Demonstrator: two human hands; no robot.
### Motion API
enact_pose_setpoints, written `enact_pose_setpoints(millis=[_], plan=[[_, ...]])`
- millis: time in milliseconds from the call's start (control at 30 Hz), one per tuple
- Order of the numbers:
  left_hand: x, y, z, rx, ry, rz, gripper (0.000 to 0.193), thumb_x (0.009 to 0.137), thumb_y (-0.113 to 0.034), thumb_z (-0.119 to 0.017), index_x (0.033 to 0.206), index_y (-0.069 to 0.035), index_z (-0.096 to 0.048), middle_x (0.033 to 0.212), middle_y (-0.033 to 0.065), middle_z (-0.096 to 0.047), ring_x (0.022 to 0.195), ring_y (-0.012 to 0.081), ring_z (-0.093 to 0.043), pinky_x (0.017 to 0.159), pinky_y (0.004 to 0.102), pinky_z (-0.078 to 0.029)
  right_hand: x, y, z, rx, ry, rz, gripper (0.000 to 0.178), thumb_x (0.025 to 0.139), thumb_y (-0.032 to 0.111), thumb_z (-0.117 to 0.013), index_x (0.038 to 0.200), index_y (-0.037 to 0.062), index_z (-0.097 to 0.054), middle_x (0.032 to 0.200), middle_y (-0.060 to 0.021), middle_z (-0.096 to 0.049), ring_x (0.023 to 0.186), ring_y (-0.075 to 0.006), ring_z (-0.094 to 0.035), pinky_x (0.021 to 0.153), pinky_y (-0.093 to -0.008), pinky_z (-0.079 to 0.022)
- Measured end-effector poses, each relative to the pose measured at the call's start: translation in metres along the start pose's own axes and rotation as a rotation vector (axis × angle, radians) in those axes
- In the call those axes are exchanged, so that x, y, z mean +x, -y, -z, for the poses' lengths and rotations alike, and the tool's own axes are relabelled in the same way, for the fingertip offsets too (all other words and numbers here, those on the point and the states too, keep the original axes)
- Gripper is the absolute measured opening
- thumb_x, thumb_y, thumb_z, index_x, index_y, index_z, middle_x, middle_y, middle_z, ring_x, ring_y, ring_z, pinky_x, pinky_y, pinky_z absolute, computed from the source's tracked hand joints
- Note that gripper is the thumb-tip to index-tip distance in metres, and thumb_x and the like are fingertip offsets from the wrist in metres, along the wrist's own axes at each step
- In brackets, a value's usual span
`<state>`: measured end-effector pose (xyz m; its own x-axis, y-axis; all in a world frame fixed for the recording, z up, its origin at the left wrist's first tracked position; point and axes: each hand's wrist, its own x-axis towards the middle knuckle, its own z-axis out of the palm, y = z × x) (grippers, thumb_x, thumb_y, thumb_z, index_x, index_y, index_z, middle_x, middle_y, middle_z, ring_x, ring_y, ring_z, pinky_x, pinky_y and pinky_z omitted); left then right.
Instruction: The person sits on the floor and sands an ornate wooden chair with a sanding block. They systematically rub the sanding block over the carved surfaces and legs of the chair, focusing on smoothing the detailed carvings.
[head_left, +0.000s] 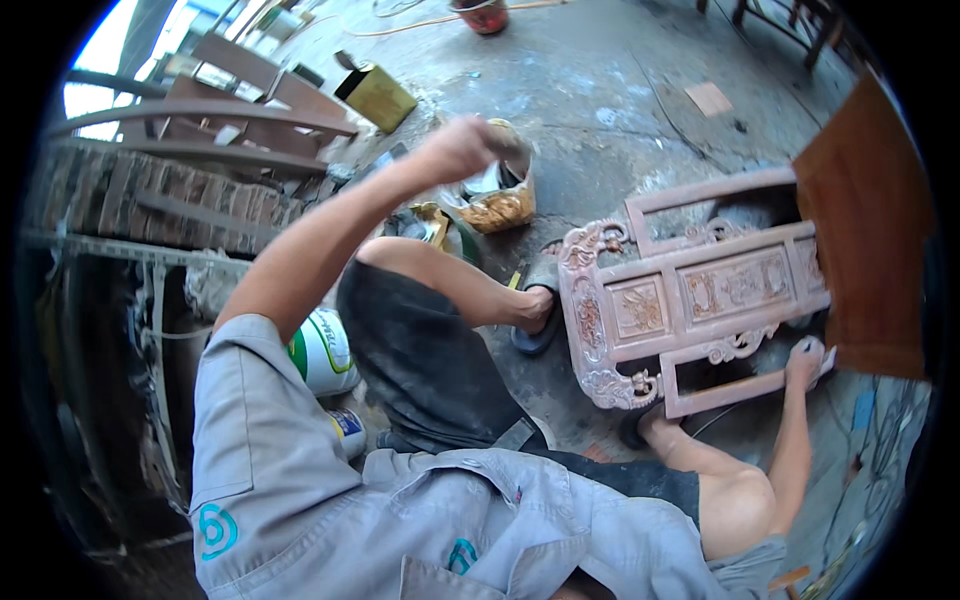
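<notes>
A carved wooden chair (650,350) lies tipped over on the floor in front of me, dusty pinkish on its back panel and arms, with a smooth reddish-brown seat board (875,240). My right hand (804,362) is closed around the near arm rail, close to the seat board. A pale bit shows beside its fingers. Out to the left, my left hand (462,150) is smeared by motion above a stained tub (500,208) holding several odds and ends. A greyish rounded thing (510,150) is by its fingertips; whether the hand holds it cannot be made out.
A yellowish square tin (377,97) stands beyond the tub, near stacked wooden parts (240,110). White-and-green bucket (325,352) and a smaller can (347,430) are by my left side. A red bucket (482,15) is far off. Cables (668,110) trail over the concrete floor.
</notes>
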<state>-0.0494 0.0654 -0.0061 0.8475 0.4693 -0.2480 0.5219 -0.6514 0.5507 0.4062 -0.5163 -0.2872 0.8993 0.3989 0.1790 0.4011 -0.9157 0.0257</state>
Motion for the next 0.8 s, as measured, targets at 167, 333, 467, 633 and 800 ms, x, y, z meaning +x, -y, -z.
enact_pose_setpoints(millis=[167, 333, 467, 633, 800], plan=[[-0.082, 0.066, 0.037, -0.166, -0.601, 0.003, 0.026, 0.098, -0.025, -0.072, 0.111, -0.004, -0.08, 0.091, 0.0099, -0.08, 0.08, 0.0133, -0.069, 0.078, 0.0332, -0.056, 0.023, -0.045, 0.021, 0.117, 0.248, 0.002, 0.041, 0.099, 0.042, -0.066, 0.124, 0.0105, -0.076, 0.142, -0.025, -0.064, 0.153, -0.0437, -0.031, 0.131, -0.0484, -0.011], [-0.2, 0.202, -0.06, -0.245, -0.64, 0.552, 0.039, 0.092, -0.039, -0.078, 0.103, -0.001, -0.08, 0.081, 0.0155, -0.077, 0.072, 0.0215, -0.073, 0.068, 0.0395, -0.056, -0.036, 0.013, 0.081, 0.434, 0.528, 0.202, 0.032, 0.105, 0.018, -0.058, 0.129, -0.0014, -0.066, 0.121, -0.0233, -0.073, 0.117, -0.0369, -0.069, 0.105, -0.0421, -0.05], [-0.212, 0.255, -0.152, -0.273, -0.644, 0.744, 0.039, 0.096, -0.036, -0.074, 0.107, 0.001, -0.077, 0.089, 0.0192, -0.077, 0.085, 0.0316, -0.076, 0.076, 0.0454, -0.056, -0.065, 0.004, 0.169, 0.355, 0.516, 0.279, 0.027, 0.104, 0.015, -0.058, 0.121, -0.0026, -0.069, 0.113, -0.0248, -0.074, 0.109, -0.0399, -0.07, 0.098, -0.0437, -0.052], [-0.209, 0.316, -0.226, 0.281, -0.789, 0.882, 0.035, 0.097, -0.027, -0.069, 0.125, -0.005, -0.071, 0.121, 0.0176, -0.072, 0.12, 0.0379, -0.065, 0.099, 0.0485, -0.05, -0.094, 0.01, 0.227, 0.251, 0.528, 0.36, 0.024, 0.103, 0.011, -0.057, 0.119, -0.003, -0.069, 0.108, -0.0269, -0.073, 0.102, -0.0432, -0.071, 0.09, -0.0453, -0.054], [-0.097, 0.212, -0.144, 0.159, -0.801, 0.295, 0.034, 0.093, -0.025, -0.071, 0.121, -0.006, -0.071, 0.121, 0.0169, -0.073, 0.116, 0.0408, -0.064, 0.102, 0.0484, -0.05, -0.137, 0.011, 0.259, 0.304, 0.497, 0.275, 0.023, 0.101, 0.007, -0.057, 0.117, -0.0034, -0.07, 0.109, -0.0261, -0.073, 0.102, -0.0441, -0.07, 0.091, -0.0451, -0.054]])
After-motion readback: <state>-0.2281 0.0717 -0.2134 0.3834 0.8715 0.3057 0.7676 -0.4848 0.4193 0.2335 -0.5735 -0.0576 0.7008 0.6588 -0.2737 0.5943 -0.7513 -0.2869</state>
